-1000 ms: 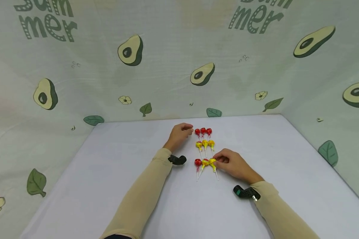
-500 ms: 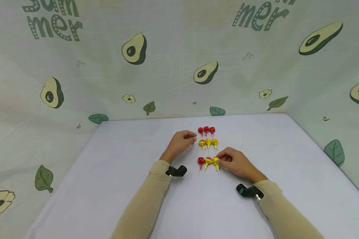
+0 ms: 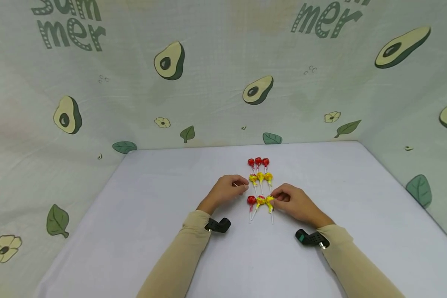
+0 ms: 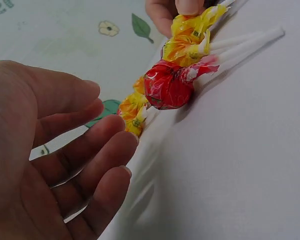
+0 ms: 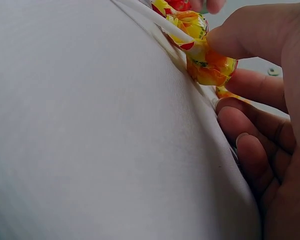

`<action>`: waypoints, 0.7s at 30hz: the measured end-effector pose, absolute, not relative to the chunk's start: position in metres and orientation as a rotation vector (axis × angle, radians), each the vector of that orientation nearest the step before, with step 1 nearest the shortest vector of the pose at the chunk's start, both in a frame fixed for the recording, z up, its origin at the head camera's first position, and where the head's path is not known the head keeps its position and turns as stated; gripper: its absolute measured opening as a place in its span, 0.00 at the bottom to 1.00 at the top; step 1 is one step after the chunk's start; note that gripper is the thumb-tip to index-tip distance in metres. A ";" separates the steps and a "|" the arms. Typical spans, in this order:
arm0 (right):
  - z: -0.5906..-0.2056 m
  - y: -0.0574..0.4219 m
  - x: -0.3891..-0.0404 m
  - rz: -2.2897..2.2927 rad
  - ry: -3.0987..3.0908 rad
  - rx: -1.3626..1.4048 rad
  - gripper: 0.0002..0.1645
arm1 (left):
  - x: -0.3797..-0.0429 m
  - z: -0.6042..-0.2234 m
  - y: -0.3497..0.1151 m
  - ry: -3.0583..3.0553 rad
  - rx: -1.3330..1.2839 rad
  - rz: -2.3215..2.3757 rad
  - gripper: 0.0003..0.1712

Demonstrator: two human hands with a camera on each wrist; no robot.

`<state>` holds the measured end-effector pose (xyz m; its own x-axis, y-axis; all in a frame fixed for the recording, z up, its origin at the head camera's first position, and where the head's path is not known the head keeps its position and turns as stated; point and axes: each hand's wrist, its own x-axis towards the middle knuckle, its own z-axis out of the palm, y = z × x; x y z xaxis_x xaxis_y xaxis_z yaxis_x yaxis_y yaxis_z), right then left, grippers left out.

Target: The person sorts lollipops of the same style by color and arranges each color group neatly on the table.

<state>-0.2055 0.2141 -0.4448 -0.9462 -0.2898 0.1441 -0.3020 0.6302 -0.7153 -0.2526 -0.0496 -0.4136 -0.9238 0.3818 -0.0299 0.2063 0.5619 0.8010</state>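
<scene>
My right hand (image 3: 296,203) pinches the wrapped head of a yellow lollipop (image 5: 210,67) between thumb and index finger. This lollipop is the rightmost of the front row, its stick pointing towards me. Beside it lie another yellow lollipop (image 3: 260,200), its stick slanting left, and a red lollipop (image 3: 251,200) at the row's left end. My left hand (image 3: 225,191) hovers left of the rows with loosely bent fingers and holds nothing. In the left wrist view its fingertips stay apart from the red lollipop (image 4: 167,86).
Behind the front row lies a row of yellow lollipops (image 3: 260,177), and farther back a row of red lollipops (image 3: 258,161). All rest on a white-covered table (image 3: 164,186). A cloth backdrop (image 3: 212,82) printed with avocados stands at the table's far edge.
My left hand has moved back towards me, from beside the red back row to beside the middle row. The pinched yellow lollipop's stick has turned straighter. The head view has shifted slightly.
</scene>
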 end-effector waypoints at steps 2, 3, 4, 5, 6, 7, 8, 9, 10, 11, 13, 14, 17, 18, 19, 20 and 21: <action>-0.445 0.214 -0.205 1.230 -2.820 0.523 0.13 | -0.249 -0.414 -0.050 2.584 0.497 1.268 0.12; -0.445 0.215 -0.205 1.222 -2.819 0.530 0.14 | -0.248 -0.414 -0.049 2.577 0.497 1.260 0.12; -0.445 0.214 -0.206 1.216 -2.816 0.537 0.14 | -0.246 -0.414 -0.049 2.570 0.500 1.256 0.12; -0.445 0.215 -0.206 1.209 -2.815 0.542 0.14 | -0.245 -0.414 -0.049 2.561 0.505 1.253 0.12; -0.445 0.215 -0.205 1.204 -2.815 0.546 0.14 | -0.244 -0.414 -0.050 2.555 0.514 1.247 0.12; -0.446 0.215 -0.205 1.199 -2.813 0.549 0.13 | -0.244 -0.414 -0.049 2.548 0.527 1.244 0.13; -0.446 0.216 -0.206 1.197 -2.813 0.550 0.13 | -0.244 -0.415 -0.049 2.544 0.541 1.236 0.13; -0.446 0.216 -0.206 1.199 -2.813 0.550 0.13 | -0.244 -0.415 -0.049 2.536 0.555 1.232 0.14; -0.446 0.216 -0.205 1.204 -2.812 0.550 0.13 | -0.244 -0.416 -0.050 2.531 0.569 1.224 0.14; -0.447 0.216 -0.205 1.209 -2.812 0.547 0.12 | -0.244 -0.416 -0.050 2.525 0.577 1.219 0.15; -0.446 0.216 -0.205 1.214 -2.810 0.545 0.12 | -0.245 -0.418 -0.052 2.509 0.598 1.211 0.15; -0.446 0.215 -0.205 1.215 -2.811 0.540 0.11 | -0.245 -0.418 -0.053 2.502 0.610 1.211 0.16; -0.446 0.214 -0.205 1.209 -2.816 0.522 0.11 | -0.247 -0.421 -0.055 2.484 0.643 1.218 0.16; -0.445 0.214 -0.205 1.206 -2.819 0.517 0.11 | -0.248 -0.422 -0.056 2.481 0.655 1.218 0.16; -0.445 0.214 -0.206 1.206 -2.824 0.508 0.11 | -0.249 -0.423 -0.056 2.480 0.667 1.219 0.16; -0.445 0.215 -0.206 1.207 -2.827 0.502 0.11 | -0.250 -0.424 -0.056 2.478 0.675 1.219 0.16; -0.445 0.215 -0.206 1.210 -2.829 0.497 0.11 | -0.250 -0.425 -0.055 2.477 0.682 1.219 0.16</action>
